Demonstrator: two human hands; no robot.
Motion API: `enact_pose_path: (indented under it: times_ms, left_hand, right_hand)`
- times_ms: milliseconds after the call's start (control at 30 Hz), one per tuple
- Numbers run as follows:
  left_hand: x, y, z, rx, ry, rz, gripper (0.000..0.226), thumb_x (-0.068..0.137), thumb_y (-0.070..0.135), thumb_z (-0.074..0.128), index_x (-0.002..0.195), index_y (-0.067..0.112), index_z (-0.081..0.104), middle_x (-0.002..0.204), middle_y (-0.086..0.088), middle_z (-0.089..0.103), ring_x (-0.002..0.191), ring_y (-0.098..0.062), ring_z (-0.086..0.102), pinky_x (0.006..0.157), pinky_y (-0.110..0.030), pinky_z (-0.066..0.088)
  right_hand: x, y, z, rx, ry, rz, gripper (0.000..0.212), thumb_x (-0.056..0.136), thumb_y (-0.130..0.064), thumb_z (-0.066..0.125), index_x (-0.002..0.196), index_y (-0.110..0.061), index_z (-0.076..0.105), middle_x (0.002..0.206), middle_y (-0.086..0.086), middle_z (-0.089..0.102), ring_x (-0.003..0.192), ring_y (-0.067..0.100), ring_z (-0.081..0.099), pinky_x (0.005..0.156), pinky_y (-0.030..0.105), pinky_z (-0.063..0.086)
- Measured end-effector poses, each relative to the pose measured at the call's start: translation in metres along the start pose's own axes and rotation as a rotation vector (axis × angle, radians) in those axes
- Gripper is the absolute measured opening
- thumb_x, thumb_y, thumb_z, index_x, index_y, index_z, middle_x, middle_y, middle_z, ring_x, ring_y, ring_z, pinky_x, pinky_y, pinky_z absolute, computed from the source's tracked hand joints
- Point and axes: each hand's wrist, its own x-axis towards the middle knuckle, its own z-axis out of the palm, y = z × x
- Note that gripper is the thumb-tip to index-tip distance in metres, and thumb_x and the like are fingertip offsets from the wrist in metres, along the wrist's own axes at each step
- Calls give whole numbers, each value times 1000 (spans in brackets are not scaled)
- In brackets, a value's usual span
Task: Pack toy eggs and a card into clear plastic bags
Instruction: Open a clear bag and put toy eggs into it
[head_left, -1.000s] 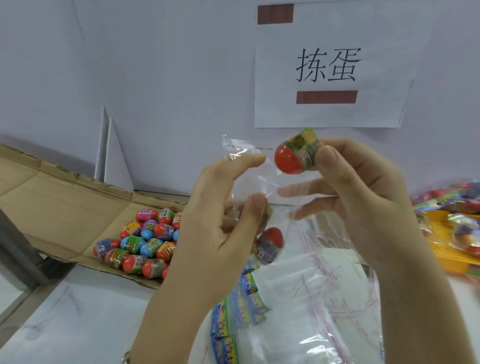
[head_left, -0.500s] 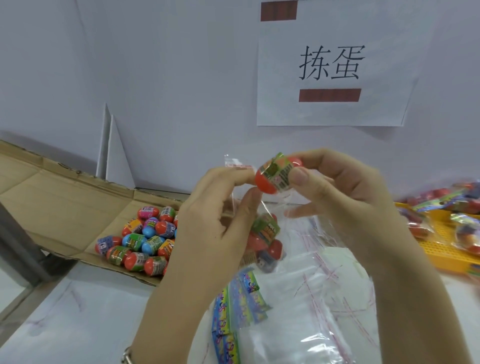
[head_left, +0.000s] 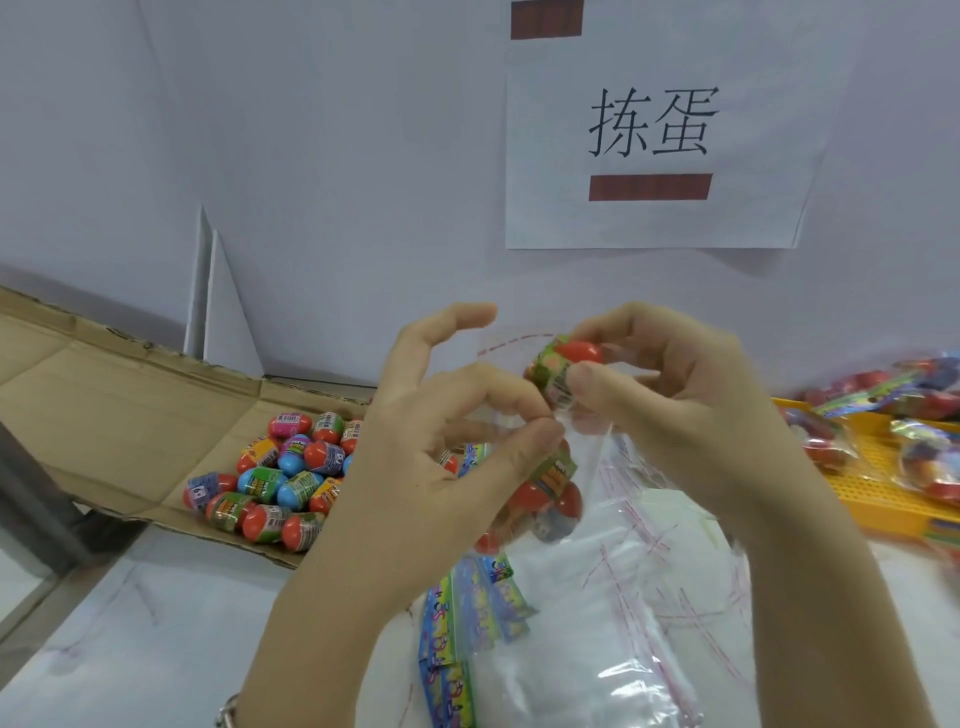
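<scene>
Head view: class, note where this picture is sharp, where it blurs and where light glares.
Head view: the wall sign reads sharp; the egg in the right hand is smeared, likely by motion; the packed bags on the yellow tray at the right edge are soft; white glare streaks the loose bags below; the bag pinched by the left hand barely shows; shadows are faint.

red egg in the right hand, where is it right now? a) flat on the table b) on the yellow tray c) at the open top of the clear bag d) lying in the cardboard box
c: the right hand pinches the red egg at the open top of the clear bag, whose edge the left hand pinches.
</scene>
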Motion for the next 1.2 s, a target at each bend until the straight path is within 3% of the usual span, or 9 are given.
enact_pose_path:
  times_ms: [100, 200, 367, 533, 700, 800, 900, 1033, 1200]
  left_hand:
    - [1, -4, -1, 27, -17, 83, 6, 81, 41, 68, 87, 39, 69, 140, 22, 38, 128, -8, 51, 87, -22, 53]
    - [3, -7, 4, -29, -8, 113, 4, 83, 41, 68, 87, 42, 68, 143, 16, 39, 135, -9, 43, 87, -25, 53]
    - [2, -7, 6, -124, -39, 18, 10, 82, 56, 64, 89, 49, 63, 148, 7, 34, 114, -23, 62, 89, -53, 52]
    - [3, -6, 5, -153, -54, -40, 5, 82, 43, 65, 85, 47, 64, 143, 13, 41, 109, -27, 65, 88, -50, 54]
    - [3, -9, 2, -135, -87, -67, 5, 79, 43, 66, 82, 47, 66, 138, 21, 46, 112, -29, 63, 81, -42, 52]
    - [4, -13, 3, -166, -53, -67, 7, 76, 40, 68, 79, 46, 68, 135, 17, 50, 121, -27, 58, 82, -39, 54]
    - [6, -15, 2, -234, 39, -51, 9, 78, 35, 70, 81, 43, 70, 131, 13, 55, 99, -15, 68, 79, -27, 55]
    - [6, -18, -3, -283, 110, -60, 11, 74, 29, 74, 81, 38, 72, 125, 14, 61, 95, -13, 68, 76, -21, 53]
    - [7, -12, 0, -375, 165, -75, 44, 70, 16, 84, 108, 34, 71, 118, -6, 68, 83, -18, 73, 72, -27, 58]
  right_hand:
    - [-1, -1, -5, -27, -86, 19, 15, 74, -32, 64, 87, -34, 71, 83, -12, 72, 66, 9, 68, 65, 25, 56]
    - [-2, -1, -5, -95, -174, 43, 21, 81, -34, 56, 92, -32, 73, 86, -10, 73, 76, 19, 68, 74, 42, 57]
    - [-1, -2, -5, -192, -174, 22, 25, 89, -39, 51, 93, -34, 74, 91, -16, 70, 88, 2, 64, 75, 25, 50]
    - [-4, -8, -2, -9, -94, 14, 14, 87, -11, 63, 89, -20, 74, 59, -17, 65, 38, -4, 51, 40, 3, 32]
    - [-3, -7, 2, -261, -186, 89, 20, 76, -36, 51, 79, -38, 71, 81, -17, 67, 72, -3, 64, 63, 11, 47]
    - [-3, -1, 0, -301, -236, 60, 27, 82, -44, 50, 102, -51, 66, 97, -17, 63, 86, -4, 61, 72, 12, 45]
    - [0, 7, 0, -28, -90, -39, 49, 81, -53, 60, 129, -51, 49, 103, -19, 63, 84, 1, 66, 72, 15, 50]
    - [8, 25, 2, 414, -46, 75, 91, 48, -54, 84, 129, -44, 45, 120, 0, 58, 99, 25, 68, 81, 37, 55]
    - [6, 33, 21, 449, -270, 164, 35, 66, -29, 76, 98, -18, 74, 85, 2, 74, 74, 15, 69, 64, 24, 54]
